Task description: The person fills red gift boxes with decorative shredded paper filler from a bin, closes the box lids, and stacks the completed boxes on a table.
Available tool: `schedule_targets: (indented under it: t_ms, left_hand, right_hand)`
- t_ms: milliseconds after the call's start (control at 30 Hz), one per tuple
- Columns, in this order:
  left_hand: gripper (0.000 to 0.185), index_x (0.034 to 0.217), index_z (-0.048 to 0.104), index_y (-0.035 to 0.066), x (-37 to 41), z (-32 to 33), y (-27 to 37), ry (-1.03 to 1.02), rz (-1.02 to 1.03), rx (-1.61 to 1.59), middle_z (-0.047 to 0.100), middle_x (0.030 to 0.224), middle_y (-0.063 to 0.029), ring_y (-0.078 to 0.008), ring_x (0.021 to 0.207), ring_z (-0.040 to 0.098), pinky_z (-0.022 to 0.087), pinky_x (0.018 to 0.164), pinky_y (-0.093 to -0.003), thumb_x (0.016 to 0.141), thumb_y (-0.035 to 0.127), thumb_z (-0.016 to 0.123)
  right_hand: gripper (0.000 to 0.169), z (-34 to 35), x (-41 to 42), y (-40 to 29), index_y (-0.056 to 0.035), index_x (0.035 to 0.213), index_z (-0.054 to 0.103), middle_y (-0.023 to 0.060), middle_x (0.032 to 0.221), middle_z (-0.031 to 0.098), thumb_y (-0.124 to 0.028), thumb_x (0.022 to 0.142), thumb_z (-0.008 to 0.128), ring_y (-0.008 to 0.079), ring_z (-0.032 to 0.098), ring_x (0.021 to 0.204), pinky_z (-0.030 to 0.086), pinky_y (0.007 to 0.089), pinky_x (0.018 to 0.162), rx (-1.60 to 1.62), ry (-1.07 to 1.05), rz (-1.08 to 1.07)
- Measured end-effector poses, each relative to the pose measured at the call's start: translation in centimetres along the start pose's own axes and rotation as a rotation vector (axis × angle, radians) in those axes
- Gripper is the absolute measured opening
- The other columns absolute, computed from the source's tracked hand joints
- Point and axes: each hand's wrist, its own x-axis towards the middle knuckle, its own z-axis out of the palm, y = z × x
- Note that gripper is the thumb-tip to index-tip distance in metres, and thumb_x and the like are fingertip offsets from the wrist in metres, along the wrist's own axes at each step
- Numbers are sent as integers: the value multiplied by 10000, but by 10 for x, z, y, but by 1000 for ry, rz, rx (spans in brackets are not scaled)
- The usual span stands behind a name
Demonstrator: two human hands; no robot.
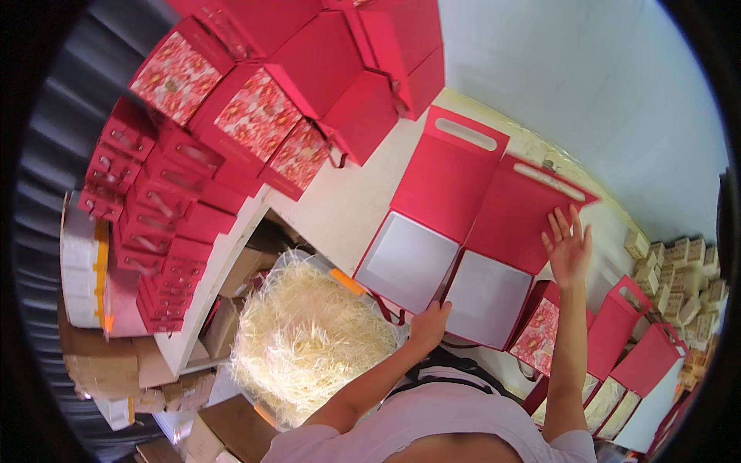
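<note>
Two red gift boxes stand side by side before me with their lids raised: the left open box and the right open box. Both have pale grey insides with nothing in them. My left hand grips the near rim of the right one, at the corner where the pair meet; some of its fingers are hidden. Palm up and fingers spread, my right hand is at the outer edge of the right box's lid. Each lid ends in a flap with an oval handle slot.
A clear tub of pale shredded filler stands at left. Red floral boxes and small red boxes are stacked on the white table. Filler-packed boxes and small wooden-looking blocks lie right. Cardboard cartons sit lower left.
</note>
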Motion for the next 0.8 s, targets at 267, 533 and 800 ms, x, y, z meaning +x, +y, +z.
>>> schedule_targets:
  t_ms: [267, 533, 800]
  left_hand:
    - [157, 919, 480, 62, -1, 26, -4, 124, 8, 95, 517, 808, -143, -337, 651, 570, 472, 526, -437, 769, 51, 435]
    - [175, 918, 545, 44, -24, 8, 63, -92, 157, -403, 535, 838, -115, -280, 757, 550, 450, 649, -350, 746, 70, 568]
    - [400, 1047, 475, -4, -23, 71, 117, -150, 397, -607, 556, 852, -162, -293, 789, 562, 463, 724, -361, 717, 127, 660]
  right_hand:
    - [550, -70, 18, 53, -102, 1295, 342, 44, 1370, 301, -399, 853, 480, 219, 354, 1201, 281, 381, 970, -429, 164, 158]
    - [156, -135, -192, 47, -10, 965, 521, 70, 857, 545, -93, 834, 531, 158, 534, 772, 427, 264, 708, -1044, 456, -241]
    - [530, -152, -280, 53, 38, 1132, 407, 209, 1046, 455, -93, 688, 664, 345, 442, 979, 381, 386, 839, -1573, 734, -445]
